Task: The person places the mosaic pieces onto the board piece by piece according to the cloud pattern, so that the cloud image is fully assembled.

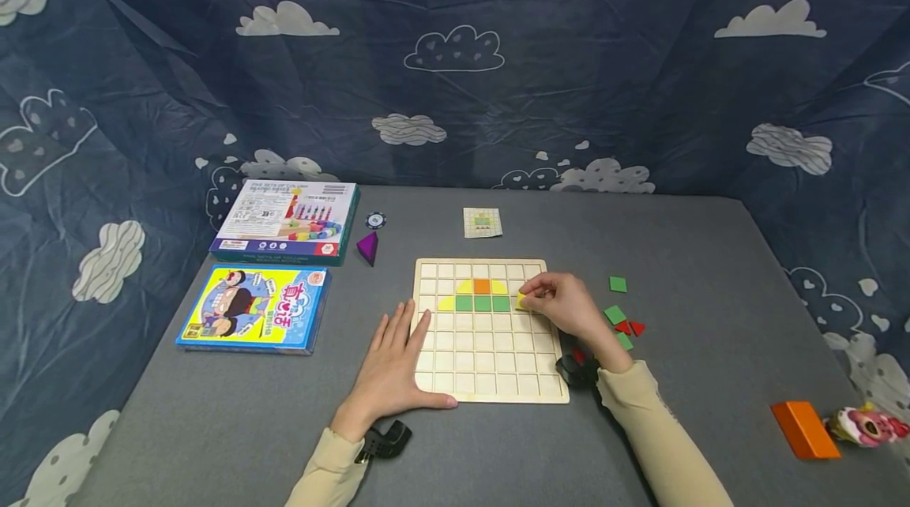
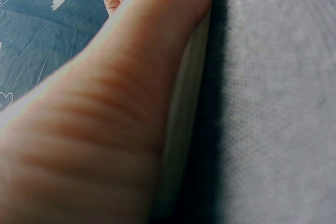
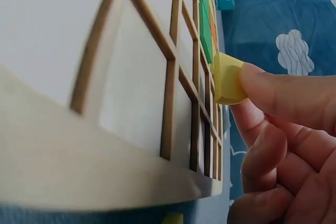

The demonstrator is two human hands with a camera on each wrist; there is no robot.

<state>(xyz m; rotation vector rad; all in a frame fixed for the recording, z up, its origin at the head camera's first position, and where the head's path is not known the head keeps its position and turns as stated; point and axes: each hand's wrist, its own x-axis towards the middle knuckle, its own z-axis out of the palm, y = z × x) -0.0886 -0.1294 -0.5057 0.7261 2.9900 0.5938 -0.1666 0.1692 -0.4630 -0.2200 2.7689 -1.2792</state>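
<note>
A pale wooden grid board (image 1: 492,365) lies flat in the middle of the table. In its upper rows are an orange square tile (image 1: 482,287), a row of three green square tiles (image 1: 482,303) and several yellow tiles (image 1: 445,304) with a curved side. My right hand (image 1: 558,303) pinches another yellow tile (image 3: 229,80) between thumb and finger, close over the cell right of the green row. Spread out, my left hand (image 1: 389,369) rests at the board's lower left corner, thumb along the near edge (image 2: 184,93).
Loose green tiles (image 1: 618,284) and red triangles (image 1: 637,328) lie right of the board. A pattern card (image 1: 483,223) is behind it. Two boxes (image 1: 252,309), a purple piece (image 1: 367,247) and a chip (image 1: 375,220) stand left. An orange block (image 1: 806,430) and a figurine (image 1: 866,426) sit far right.
</note>
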